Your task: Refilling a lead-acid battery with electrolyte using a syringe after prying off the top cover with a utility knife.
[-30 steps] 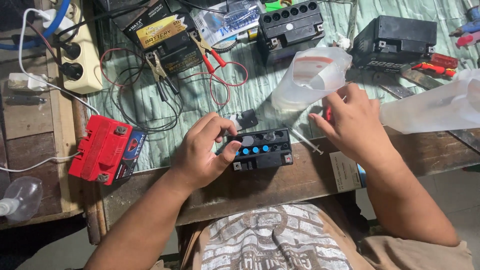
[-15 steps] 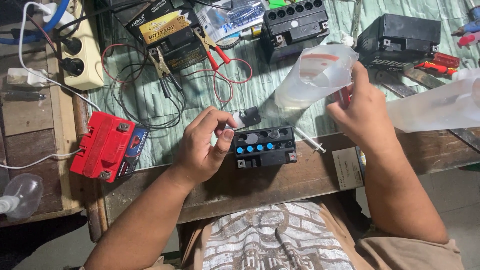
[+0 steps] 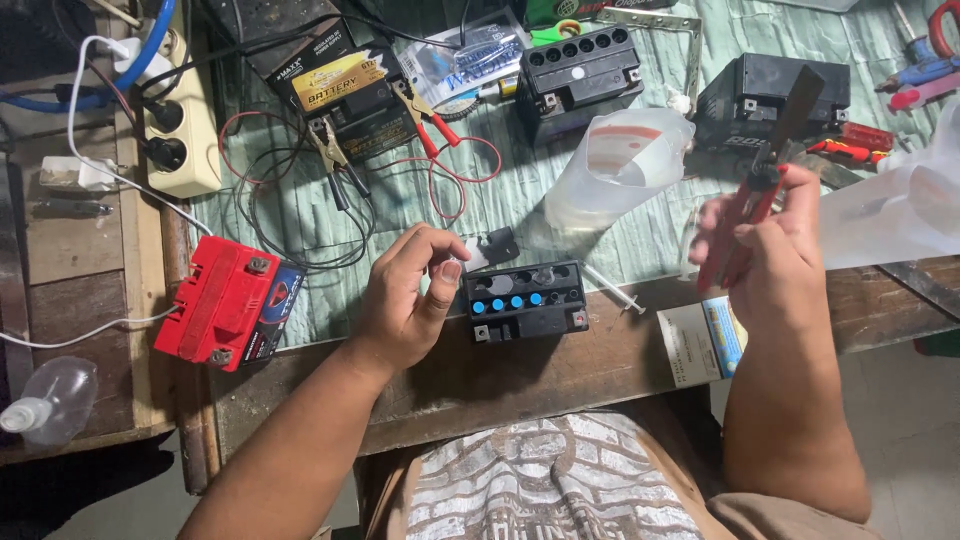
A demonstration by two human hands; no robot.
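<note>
While the small black battery with blue cell caps (image 3: 525,300) sits at the bench edge, long side running left-right, the left hand (image 3: 405,295) curls loosely just beside its left end, nothing visibly held. Right hand (image 3: 765,250), well off to the right, grips red-handled pliers (image 3: 748,215) pinching a dark flat strip (image 3: 797,108).

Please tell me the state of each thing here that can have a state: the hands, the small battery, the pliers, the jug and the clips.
Left hand: beside the small battery, thumb at its edge, holding nothing.
Right hand: raised, gripping red pliers.
Small black battery: upright, four blue caps in, other holes open.
Plastic jug: tilted, looks empty.
Red battery: tilted.
Red clip: clamped on nothing.
</note>
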